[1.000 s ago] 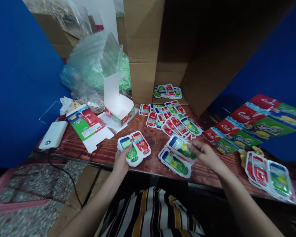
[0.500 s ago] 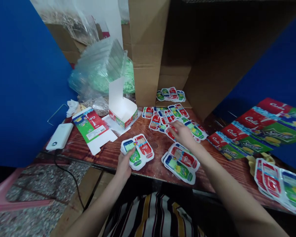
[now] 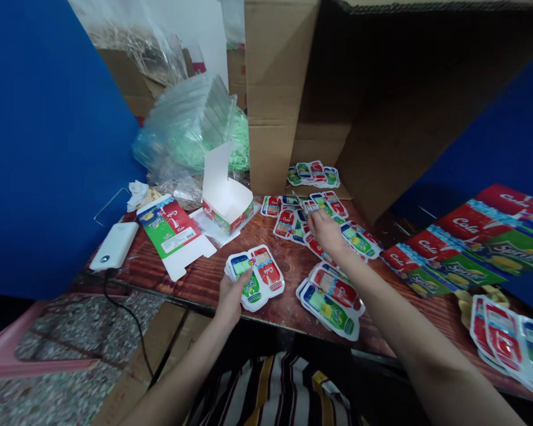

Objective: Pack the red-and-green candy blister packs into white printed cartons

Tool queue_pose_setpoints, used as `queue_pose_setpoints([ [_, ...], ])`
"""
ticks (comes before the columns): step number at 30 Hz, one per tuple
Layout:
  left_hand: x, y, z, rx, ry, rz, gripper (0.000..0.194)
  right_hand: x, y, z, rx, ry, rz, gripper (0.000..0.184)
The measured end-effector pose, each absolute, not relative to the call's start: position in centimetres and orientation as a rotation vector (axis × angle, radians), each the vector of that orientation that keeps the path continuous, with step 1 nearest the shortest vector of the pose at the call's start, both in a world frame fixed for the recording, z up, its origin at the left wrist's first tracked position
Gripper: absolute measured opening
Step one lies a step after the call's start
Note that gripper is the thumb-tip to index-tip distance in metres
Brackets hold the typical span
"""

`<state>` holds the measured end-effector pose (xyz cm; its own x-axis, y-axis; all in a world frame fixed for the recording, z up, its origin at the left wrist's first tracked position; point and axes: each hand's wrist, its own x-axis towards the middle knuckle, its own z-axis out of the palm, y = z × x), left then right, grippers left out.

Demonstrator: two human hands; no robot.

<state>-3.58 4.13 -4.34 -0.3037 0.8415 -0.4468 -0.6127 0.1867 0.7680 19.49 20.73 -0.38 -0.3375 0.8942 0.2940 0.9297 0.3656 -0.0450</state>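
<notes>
My left hand [image 3: 231, 296] grips a small stack of blister cards [image 3: 256, 276] printed with red and green bottles, at the near edge of the brown table [image 3: 204, 272]. My right hand [image 3: 325, 229] reaches across the table onto a scattered spread of the same cards [image 3: 320, 219], fingers curled down on one of them. Just this side of that hand lies another stack of cards [image 3: 331, 296].
An open small carton [image 3: 226, 204] and a flat unfolded carton [image 3: 173, 228] lie at the left. A white power bank [image 3: 114, 245] with a cable sits at the table's left corner. Large cardboard boxes [image 3: 293, 94] stand behind. Printed Cola and Sprite sheets [image 3: 462, 236] and more cards [image 3: 510, 340] lie right.
My right hand left the near stack and moved away across the table to the scattered cards. My left hand kept hold of its stack.
</notes>
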Motion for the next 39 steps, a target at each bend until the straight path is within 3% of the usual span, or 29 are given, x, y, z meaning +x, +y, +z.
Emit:
queue_pose_setpoints([
  [7,-4.7,6.8,-3.8,0.696,1.460,1.182,0.042,20.3,15.1,3.1,-1.345,-1.950,0.018,0.029],
  [11,-4.9,7.3,-1.7,0.888,1.739,1.303,0.064,20.4,11.3,4.8,-1.265,-1.843,0.165,0.024],
  [14,-3.8,6.6,0.9,1.096,1.515,1.542,0.083,20.4,9.1,5.6,-1.210,-1.772,0.344,0.022],
  [17,-1.8,5.9,3.2,1.056,1.206,1.498,0.091,20.1,7.6,5.8,-1.174,-1.677,0.512,0.022],
  [19,-0.6,5.6,4.1,0.888,1.049,1.331,0.083,19.9,7.1,5.8,-1.155,-1.586,0.618,0.023],
  [24,0.5,5.2,4.0,0.679,0.840,1.037,0.038,19.7,6.5,6.0,-1.115,-1.526,0.806,0.023],
  [30,0.4,4.8,3.3,0.657,0.834,1.129,0.036,20.4,5.9,6.9,-1.134,-1.929,0.841,0.029],
  [32,0.4,4.6,3.4,0.674,0.843,1.147,0.037,20.4,5.8,6.9,-1.158,-1.951,0.788,0.039],
  [34,0.4,4.5,3.4,0.684,0.856,1.161,0.038,20.5,5.8,6.6,-1.178,-1.905,0.805,0.038],
  [37,0.5,4.1,3.4,0.676,0.861,1.179,0.037,20.6,5.9,5.9,-1.170,-1.873,0.948,0.030],
  [39,0.6,3.9,3.2,0.664,0.860,1.195,0.037,20.6,5.9,5.4,-1.135,-1.736,1.121,0.034],
])
